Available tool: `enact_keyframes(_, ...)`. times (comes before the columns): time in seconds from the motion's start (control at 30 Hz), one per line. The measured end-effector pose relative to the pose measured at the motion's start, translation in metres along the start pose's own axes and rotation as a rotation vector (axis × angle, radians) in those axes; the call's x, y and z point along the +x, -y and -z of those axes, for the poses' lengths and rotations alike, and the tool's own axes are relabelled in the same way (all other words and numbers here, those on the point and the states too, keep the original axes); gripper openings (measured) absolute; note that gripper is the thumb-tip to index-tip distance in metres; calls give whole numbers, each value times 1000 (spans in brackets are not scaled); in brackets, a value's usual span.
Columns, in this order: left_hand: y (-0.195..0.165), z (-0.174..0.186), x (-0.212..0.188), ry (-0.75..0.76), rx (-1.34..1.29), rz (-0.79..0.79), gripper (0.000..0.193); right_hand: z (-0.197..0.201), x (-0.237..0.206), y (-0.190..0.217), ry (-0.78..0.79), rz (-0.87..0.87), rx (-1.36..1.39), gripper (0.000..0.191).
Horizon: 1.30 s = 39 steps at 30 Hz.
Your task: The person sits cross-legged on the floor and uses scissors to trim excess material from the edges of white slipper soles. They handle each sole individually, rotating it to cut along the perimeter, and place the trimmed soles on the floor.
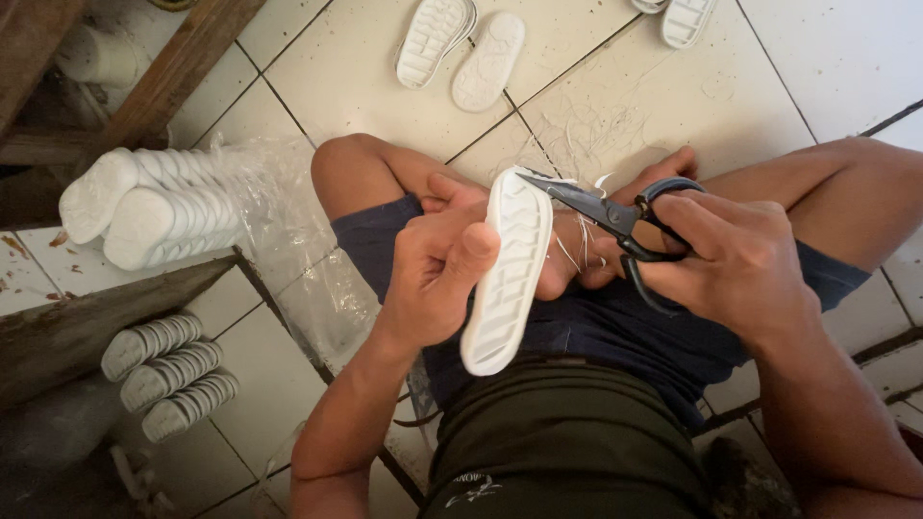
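Observation:
My left hand grips a white rubber shoe sole, held upright with its tread facing me, over my lap. My right hand has its fingers through the handles of black scissors. The scissor blades point left and meet the top edge of the sole. Thin white trimmed strips hang between the sole and the scissors. I sit cross-legged on the tiled floor in dark blue shorts.
Two trimmed white soles lie on the tiles ahead, more soles at the top right. Stacks of soles in clear plastic lie at left, smaller stacks below them. Wooden beams cross the left side.

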<state>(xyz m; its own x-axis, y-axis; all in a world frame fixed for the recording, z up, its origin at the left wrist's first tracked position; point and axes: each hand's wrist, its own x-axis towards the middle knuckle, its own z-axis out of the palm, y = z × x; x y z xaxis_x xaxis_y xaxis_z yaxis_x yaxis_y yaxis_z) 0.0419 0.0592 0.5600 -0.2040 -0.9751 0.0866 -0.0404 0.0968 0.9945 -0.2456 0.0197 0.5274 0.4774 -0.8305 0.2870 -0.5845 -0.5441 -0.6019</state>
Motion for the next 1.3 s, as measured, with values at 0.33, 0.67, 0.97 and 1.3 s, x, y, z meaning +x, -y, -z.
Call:
enact_keyframes(0.33, 13, 1, 7, 77, -173, 205, 52, 10, 0, -9, 62, 4, -4, 35)
enact_keyframes(0.67, 31, 17, 11, 229, -787, 668, 66, 14, 4, -9, 145, -20, 23, 34)
enact_keyframes(0.97, 50, -37, 41, 718, -1646, 903, 65, -31, -6, 14, -83, -450, 1118, 18)
enact_keyframes(1.3, 9, -37, -8, -91, -574, 41, 87, -25, -9, 12, 123, -592, 886, 39)
